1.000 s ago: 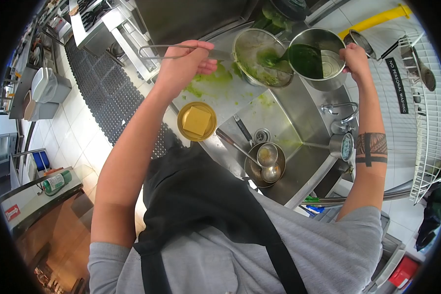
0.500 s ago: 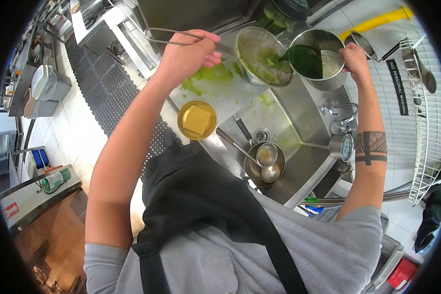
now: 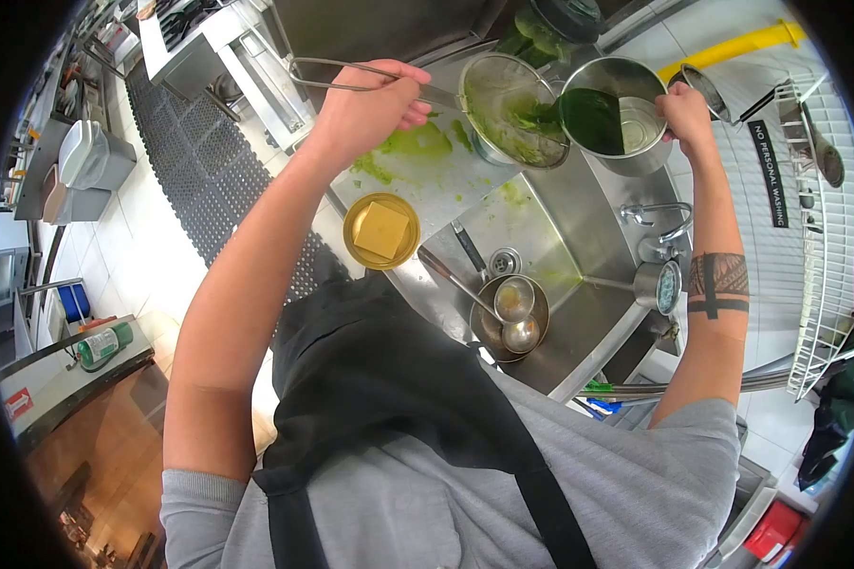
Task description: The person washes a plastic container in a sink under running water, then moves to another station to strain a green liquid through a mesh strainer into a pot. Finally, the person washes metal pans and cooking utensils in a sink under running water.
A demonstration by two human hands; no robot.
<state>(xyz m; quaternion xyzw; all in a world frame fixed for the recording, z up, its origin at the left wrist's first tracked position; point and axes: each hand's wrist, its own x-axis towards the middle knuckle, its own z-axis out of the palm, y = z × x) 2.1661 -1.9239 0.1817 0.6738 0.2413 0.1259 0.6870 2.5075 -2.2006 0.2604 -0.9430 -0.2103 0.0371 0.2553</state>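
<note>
My left hand (image 3: 368,112) is closed round the wire handle of a mesh strainer (image 3: 484,95), whose bowl is smeared with green pulp. The strainer rests over a container (image 3: 487,152) that it mostly hides. In my right hand (image 3: 685,116) is a steel pot (image 3: 643,119), gripped at its right side and tilted toward the strainer. Dark green liquid (image 3: 593,121) lies in the pot and runs over its left rim into the mesh. Below my left hand, a yellow block (image 3: 381,230) sits in a round gold-coloured dish (image 3: 352,248).
Green splashes (image 3: 417,140) mark the steel counter. In the sink stands a pan (image 3: 538,332) with ladles (image 3: 513,300) in it, near a faucet (image 3: 657,216). Behind the strainer is a blender jug (image 3: 531,43). A wire rack (image 3: 830,247) hangs at right.
Green liquid keeps running from the pot, and the flow at the strainer's edge looks slightly fuller. Both hands hold almost the same position; the view has shifted a little.
</note>
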